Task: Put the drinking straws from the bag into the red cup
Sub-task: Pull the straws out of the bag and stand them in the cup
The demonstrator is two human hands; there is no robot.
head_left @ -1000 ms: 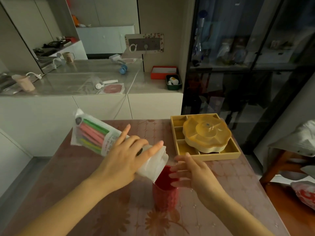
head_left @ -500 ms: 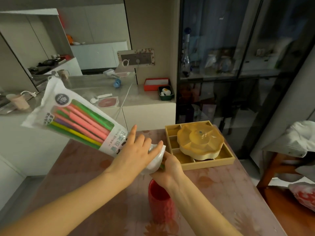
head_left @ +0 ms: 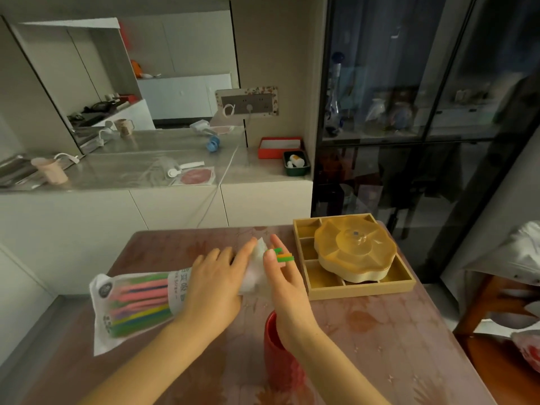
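Standing nearest the viewer on the brownish patterned table [head_left: 394, 331], the red cup [head_left: 276, 361] is upright, its rim partly hidden by the right wrist. Above and beyond the cup, the right hand [head_left: 287, 285] is raised with its fingers pinching the green and orange ends of a few drinking straws [head_left: 283, 255] that stick out of the bag's open mouth. To its left, the left hand [head_left: 216, 283] is clenched around the neck of the bag [head_left: 137, 305], which lies roughly level above the table, its sealed end pointing left and its mouth pointing right toward the other hand. Through the clear panel of the bag the remaining straws show as a bundle of pink, green, yellow and purple. Beyond the hands, at the table's far right corner, a yellow compartment tray [head_left: 359, 285] carries a scalloped lidded dish [head_left: 355, 252]. Farther back, a grey counter holds a pink mug [head_left: 51, 170] and a red box [head_left: 279, 147]; a dark glass cabinet [head_left: 423, 112] stands at right.
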